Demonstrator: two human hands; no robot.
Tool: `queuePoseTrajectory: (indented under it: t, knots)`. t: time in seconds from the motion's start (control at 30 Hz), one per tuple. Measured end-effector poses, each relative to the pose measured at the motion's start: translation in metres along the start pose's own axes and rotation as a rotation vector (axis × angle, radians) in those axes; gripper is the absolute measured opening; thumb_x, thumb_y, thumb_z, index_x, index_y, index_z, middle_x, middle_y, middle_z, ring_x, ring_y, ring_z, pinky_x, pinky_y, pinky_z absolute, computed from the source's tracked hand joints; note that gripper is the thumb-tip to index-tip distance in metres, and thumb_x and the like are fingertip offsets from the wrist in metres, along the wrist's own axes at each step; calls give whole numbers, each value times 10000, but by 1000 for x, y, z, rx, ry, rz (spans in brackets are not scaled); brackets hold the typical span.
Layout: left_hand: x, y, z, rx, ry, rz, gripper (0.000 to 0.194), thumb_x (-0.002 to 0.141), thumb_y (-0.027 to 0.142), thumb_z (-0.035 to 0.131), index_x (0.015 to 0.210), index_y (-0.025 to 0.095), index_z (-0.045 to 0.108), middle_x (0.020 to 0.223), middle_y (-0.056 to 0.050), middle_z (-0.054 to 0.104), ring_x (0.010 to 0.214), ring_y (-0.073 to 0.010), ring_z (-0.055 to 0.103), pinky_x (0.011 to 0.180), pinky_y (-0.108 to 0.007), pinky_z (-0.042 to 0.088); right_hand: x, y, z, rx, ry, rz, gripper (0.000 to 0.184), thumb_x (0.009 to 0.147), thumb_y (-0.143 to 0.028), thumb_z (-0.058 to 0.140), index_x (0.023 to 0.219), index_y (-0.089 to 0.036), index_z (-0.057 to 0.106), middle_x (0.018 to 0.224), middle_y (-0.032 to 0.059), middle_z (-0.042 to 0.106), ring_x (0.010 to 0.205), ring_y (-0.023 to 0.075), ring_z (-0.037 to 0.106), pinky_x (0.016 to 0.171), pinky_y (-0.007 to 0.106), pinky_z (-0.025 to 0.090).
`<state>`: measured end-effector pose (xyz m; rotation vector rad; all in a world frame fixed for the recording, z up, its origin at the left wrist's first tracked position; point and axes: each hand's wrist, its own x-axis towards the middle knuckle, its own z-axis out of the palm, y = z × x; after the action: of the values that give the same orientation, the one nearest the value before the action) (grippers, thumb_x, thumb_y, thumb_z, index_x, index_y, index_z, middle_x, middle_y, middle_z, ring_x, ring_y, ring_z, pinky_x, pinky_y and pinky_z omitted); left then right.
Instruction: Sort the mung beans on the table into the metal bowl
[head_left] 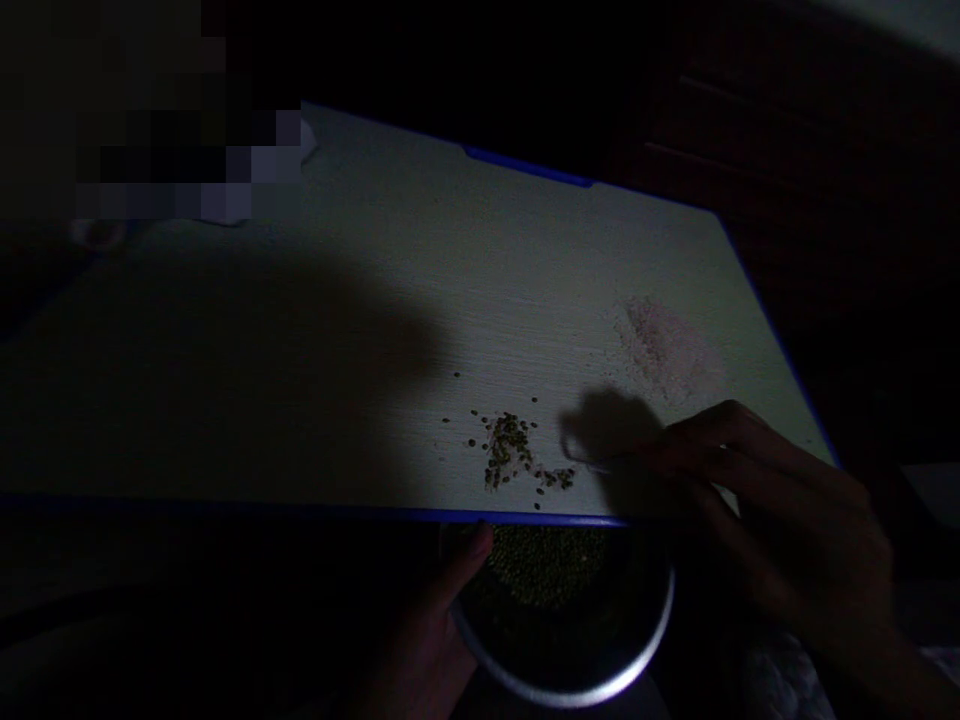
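A small heap of green lentil-like seeds (510, 452) mixed with pale grains lies near the front edge of a light board with a blue rim (375, 300). My left hand (431, 640) grips the rim of a round metal bowl (645, 640) held under the board's edge; the bowl holds green seeds (547, 565). My right hand (757, 500) rests on the board to the right of the heap, its fingers drawn together and pointing left toward the seeds. A pile of pinkish-white grains (664, 345) lies farther back on the right.
The room is very dark. A large shadow covers the left half of the board. A small pale object (97, 232) sits at the far left edge. A dark wooden surface (787, 130) lies beyond the board at upper right.
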<state>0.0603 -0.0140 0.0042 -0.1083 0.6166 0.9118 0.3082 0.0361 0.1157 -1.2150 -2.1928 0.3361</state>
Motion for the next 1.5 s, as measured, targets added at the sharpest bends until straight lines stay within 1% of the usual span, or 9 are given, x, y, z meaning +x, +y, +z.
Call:
queuePoseTrajectory:
  t: [0.13,0.33,0.5,0.63,0.77,1.0,1.13,1.33,1.5]
  knots:
    - [1,1,3,-2,37,-26,157,935,285,761,1050,338,854,1304,29,815,1456,-276,560,1277,-447,310,-6,-4,5,-21,-23,33,237,957,-51,594,1112,-180,719,937,77,724,844,179,703,645,280,577]
    - [-1,3,12,25,104,-39,114,858,323,845,966,292,866,1284,-22,825,1464,-331,545,1269,-490,321,5,-5,16,-76,24,58,199,961,-52,582,1032,-164,729,940,81,733,853,164,708,680,271,584]
    - [-1,5,19,35,79,17,42,880,312,824,855,307,858,1268,2,831,1485,-315,521,1281,-486,301,7,-3,16,20,-5,-5,214,960,-42,582,1080,-151,721,953,87,723,879,161,683,688,269,581]
    - [-2,4,15,39,78,21,49,887,284,816,896,302,860,1271,7,830,1481,-305,527,1280,-474,302,-2,-5,13,43,-30,-17,261,943,-20,582,1130,-153,707,960,85,709,878,170,663,669,287,568]
    - [-1,2,9,44,20,-5,125,862,357,844,976,312,867,1307,21,815,1480,-309,528,1282,-464,301,-11,-5,10,50,-33,29,293,948,-22,589,1172,-176,700,1003,83,706,914,178,667,679,296,564]
    - [0,4,14,42,1,6,131,803,377,897,923,328,879,1273,38,828,1443,-316,569,1277,-446,312,-11,-6,10,11,-37,33,271,961,-30,571,1150,-170,704,986,79,696,899,172,666,684,287,571]
    - [-1,3,11,14,-20,8,101,841,347,865,941,336,879,1165,17,864,1399,-314,615,1256,-454,349,-14,-8,9,36,-58,23,291,965,-31,577,1196,-164,694,1012,78,691,927,162,655,690,268,565]
    - [1,2,8,43,14,8,145,843,364,855,982,323,873,1227,-4,846,1448,-334,563,1262,-477,344,-11,-13,12,11,-73,5,294,960,-21,578,1194,-158,691,974,63,667,889,141,630,680,246,553]
    - [-1,3,11,98,33,21,117,905,340,795,1000,342,865,1252,11,836,1487,-298,520,1293,-470,274,-7,-17,14,-1,-59,14,261,970,-29,582,1175,-144,695,973,72,681,889,136,638,691,242,552]
